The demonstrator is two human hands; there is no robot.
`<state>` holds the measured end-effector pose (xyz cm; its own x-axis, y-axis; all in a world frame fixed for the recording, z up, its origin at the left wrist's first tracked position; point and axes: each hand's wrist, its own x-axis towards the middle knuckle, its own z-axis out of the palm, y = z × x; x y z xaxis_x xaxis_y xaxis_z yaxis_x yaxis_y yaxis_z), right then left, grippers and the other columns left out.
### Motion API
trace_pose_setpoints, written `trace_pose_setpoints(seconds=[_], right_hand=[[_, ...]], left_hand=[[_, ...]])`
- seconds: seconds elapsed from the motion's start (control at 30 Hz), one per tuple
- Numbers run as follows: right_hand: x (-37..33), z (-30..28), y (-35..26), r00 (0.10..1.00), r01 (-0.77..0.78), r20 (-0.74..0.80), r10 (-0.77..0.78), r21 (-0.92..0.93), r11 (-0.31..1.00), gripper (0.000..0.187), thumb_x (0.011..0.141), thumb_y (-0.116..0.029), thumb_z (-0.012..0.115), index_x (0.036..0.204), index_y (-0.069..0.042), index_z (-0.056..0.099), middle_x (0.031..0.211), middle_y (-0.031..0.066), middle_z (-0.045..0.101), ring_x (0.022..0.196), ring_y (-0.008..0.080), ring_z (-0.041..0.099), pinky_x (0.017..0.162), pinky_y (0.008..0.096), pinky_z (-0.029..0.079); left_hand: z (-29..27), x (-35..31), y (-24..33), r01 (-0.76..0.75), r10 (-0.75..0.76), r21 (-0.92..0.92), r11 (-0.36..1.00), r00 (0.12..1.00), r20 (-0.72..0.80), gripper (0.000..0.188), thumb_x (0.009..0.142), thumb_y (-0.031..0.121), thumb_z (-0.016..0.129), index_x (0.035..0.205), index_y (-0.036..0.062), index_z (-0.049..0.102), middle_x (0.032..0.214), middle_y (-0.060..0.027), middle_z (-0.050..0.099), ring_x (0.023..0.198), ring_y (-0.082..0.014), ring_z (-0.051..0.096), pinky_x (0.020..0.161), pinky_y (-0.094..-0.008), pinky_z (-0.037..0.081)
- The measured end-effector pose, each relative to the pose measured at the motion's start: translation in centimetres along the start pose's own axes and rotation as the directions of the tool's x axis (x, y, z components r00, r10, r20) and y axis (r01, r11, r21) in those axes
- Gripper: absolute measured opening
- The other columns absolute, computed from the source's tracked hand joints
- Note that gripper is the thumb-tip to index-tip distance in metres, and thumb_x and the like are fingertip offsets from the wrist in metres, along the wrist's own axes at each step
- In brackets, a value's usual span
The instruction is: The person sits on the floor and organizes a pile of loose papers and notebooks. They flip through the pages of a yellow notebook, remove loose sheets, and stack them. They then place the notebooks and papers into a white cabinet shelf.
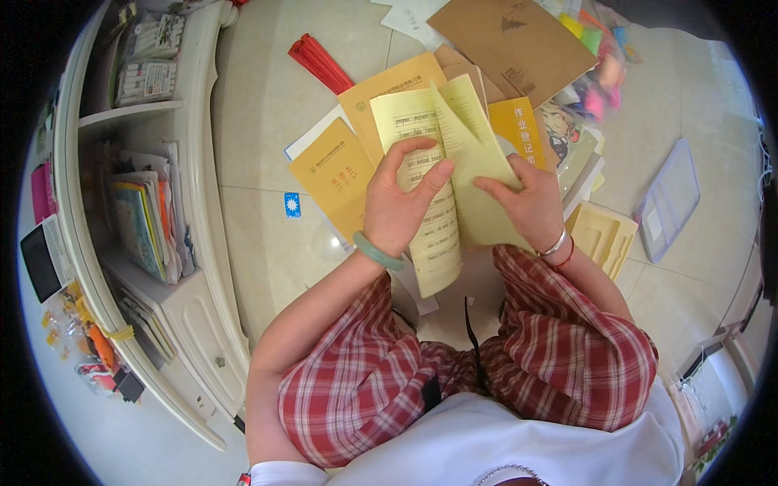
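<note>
An open exercise book (478,178) with pale yellow-green pages is held up over my lap, handwritten lines showing on its left page. My left hand (397,194), a green bangle at its wrist, grips the left side with the thumb across the page. On the other side my right hand (531,202) pinches the right-hand pages, which stand partly lifted and curved. Below and behind it on the floor lie a tan exercise book (328,174), another tan exercise book (405,77) and a darker yellow booklet (523,125).
A brown paper folder (510,40) lies at the far side, with colourful plastic-wrapped items (604,77) beside it. Red folded strips (318,63) and a blue card (292,205) are left. A cream tray (600,235) and clear plastic case (669,198) sit right. White shelves (190,300) line the left.
</note>
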<state>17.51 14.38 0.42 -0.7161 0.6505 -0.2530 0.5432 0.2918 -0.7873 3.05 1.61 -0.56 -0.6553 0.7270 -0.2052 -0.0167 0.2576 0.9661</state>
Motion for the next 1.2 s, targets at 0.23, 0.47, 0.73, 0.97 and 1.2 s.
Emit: trace_pose_setpoints(seconds=[0.23,0.47,0.73,0.97,1.2], right_hand=[[-0.7,2.2,-0.6,0.932,0.348,-0.042,-0.359,-0.17,0.922,0.03,0.076,-0.029,0.073,0.081,-0.004,0.055,0.069,0.0127,0.058,0.06,0.0319,0.059,0.051,0.0377,0.046],[-0.7,2.0,-0.6,0.937,0.35,0.051,-0.347,-0.08,0.933,0.028,0.083,-0.028,0.067,0.084,-0.001,0.058,0.068,0.0115,0.059,0.054,0.0278,0.056,0.048,0.0358,0.043],[1.1,-4.5,7.1,0.966,-0.069,-0.23,0.117,0.206,0.976,0.03,0.09,-0.026,0.061,0.085,0.003,0.062,0.058,0.0137,0.052,0.05,0.011,0.043,0.049,0.0282,0.037],[-0.3,-3.4,1.9,0.963,0.234,-0.122,-0.241,-0.066,0.97,0.025,0.087,-0.02,0.064,0.079,0.003,0.057,0.059,0.0177,0.047,0.048,0.0237,0.041,0.048,0.0336,0.036],[0.6,-4.3,2.7,0.993,-0.027,0.117,0.016,0.091,0.996,0.028,0.088,-0.02,0.062,0.075,0.004,0.054,0.056,0.0152,0.048,0.047,0.0165,0.041,0.047,0.0317,0.036]], left_hand=[[-2.0,1.2,1.8,0.209,-0.225,0.2,0.957,0.972,0.065,0.043,0.079,0.043,0.071,0.09,0.0034,0.058,0.079,-0.0091,0.065,0.076,-0.016,0.061,0.072,-0.0296,0.048],[-2.4,0.8,0.6,0.242,-0.246,0.101,0.965,0.969,0.023,0.023,0.087,0.022,0.061,0.094,0.0001,0.062,0.08,-0.0071,0.065,0.075,-0.0097,0.059,0.071,-0.0259,0.047],[-4.1,0.1,0.1,0.205,-0.26,-0.334,0.92,0.957,-0.128,0.017,0.09,0.011,0.055,0.1,-0.0007,0.062,0.09,0.0,0.063,0.08,-0.0055,0.054,0.073,-0.0215,0.045],[-3.2,-0.1,-1.8,0.182,-0.204,-0.261,0.948,0.977,-0.059,0.016,0.09,0.009,0.055,0.101,-0.0007,0.061,0.09,-0.0002,0.063,0.083,-0.0049,0.053,0.075,-0.0211,0.045],[-2.4,-0.1,-1.0,0.015,-0.064,-0.213,0.977,0.973,-0.222,0.021,0.09,0.009,0.055,0.108,-0.0001,0.059,0.106,-0.0055,0.061,0.094,-0.0105,0.056,0.08,-0.0243,0.045]])
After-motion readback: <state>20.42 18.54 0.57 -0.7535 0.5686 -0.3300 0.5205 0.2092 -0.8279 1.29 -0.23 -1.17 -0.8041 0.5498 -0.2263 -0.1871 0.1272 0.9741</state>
